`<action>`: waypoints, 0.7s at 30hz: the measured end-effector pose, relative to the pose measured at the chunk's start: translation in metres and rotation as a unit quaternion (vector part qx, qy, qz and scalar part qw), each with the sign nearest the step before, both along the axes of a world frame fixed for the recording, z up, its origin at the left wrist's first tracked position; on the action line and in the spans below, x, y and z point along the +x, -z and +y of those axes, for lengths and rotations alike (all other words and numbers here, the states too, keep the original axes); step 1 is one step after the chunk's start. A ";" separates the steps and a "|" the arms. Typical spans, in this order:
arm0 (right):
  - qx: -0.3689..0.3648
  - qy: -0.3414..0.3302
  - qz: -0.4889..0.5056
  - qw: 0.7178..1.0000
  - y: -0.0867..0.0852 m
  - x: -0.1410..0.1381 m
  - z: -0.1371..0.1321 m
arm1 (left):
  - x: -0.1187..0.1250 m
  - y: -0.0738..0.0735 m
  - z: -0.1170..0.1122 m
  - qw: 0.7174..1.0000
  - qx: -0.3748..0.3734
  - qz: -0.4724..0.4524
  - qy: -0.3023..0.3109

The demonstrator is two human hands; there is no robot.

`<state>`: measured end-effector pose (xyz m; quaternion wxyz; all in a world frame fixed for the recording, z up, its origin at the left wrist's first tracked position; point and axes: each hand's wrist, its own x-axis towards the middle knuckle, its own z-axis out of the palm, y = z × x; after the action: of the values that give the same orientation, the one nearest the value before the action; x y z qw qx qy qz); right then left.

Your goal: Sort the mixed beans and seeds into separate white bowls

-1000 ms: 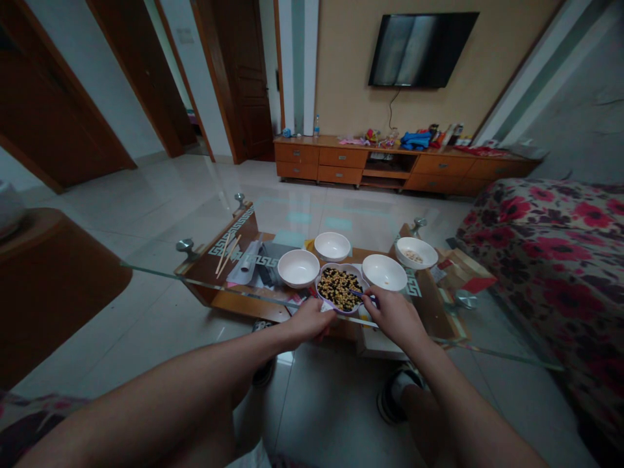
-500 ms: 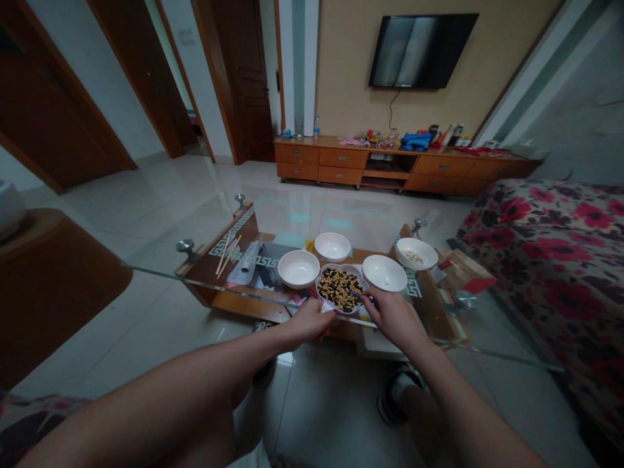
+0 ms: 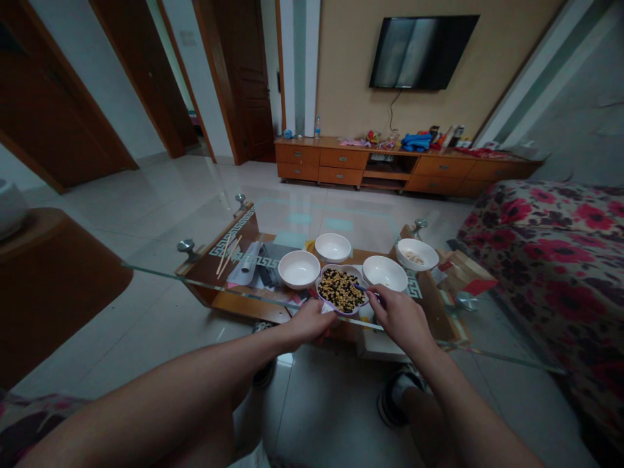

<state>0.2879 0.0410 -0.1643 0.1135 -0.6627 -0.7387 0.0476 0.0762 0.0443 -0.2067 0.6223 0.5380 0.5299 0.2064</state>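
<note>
A scalloped lilac bowl [image 3: 336, 309] full of mixed yellow and black beans [image 3: 341, 289] stands near the front edge of the glass table. My left hand [image 3: 312, 320] is closed at the bowl's near-left rim, thumb on top and fingers mostly hidden underneath. In my right hand [image 3: 400, 320] is a slim dark blue-purple utensil, apparently a spoon [image 3: 361, 288]; its tip reaches over the beans at the right side. White bowls surround the lilac one: a left bowl [image 3: 299, 270], a back bowl [image 3: 333, 247] and a right bowl [image 3: 385, 273] with a small bit inside.
Farther right, another white bowl [image 3: 417, 254] holds pale pieces. Chopsticks [image 3: 229, 255] and papers [image 3: 245, 263] show at the table's left. A brown paper bag [image 3: 463, 272] is by the right side, near a flowered sofa [image 3: 546, 234]. The glass edge [image 3: 156, 271] juts out left.
My right hand has shifted slightly right, drawing the utensil's tip toward the right side of the beans. My left hand and the bowls have stayed in place.
</note>
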 end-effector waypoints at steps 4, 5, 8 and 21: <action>0.041 0.054 0.004 0.998 -0.006 0.004 0.000 | -0.001 0.005 0.002 1.000 0.004 -0.011 0.006; 0.050 0.073 0.007 0.996 -0.007 0.006 0.000 | -0.002 0.007 0.002 1.000 0.006 -0.014 0.011; 0.062 0.131 0.009 0.989 -0.010 0.010 -0.001 | -0.003 0.012 0.003 1.000 0.005 -0.012 0.014; 0.062 0.194 0.009 0.979 -0.011 0.009 -0.001 | -0.001 -0.001 0.000 1.000 -0.001 -0.002 0.003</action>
<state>0.2971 0.0396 -0.1531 0.1682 -0.7843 -0.5970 -0.0151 0.0755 0.0439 -0.2057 0.6245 0.5384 0.5274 0.2048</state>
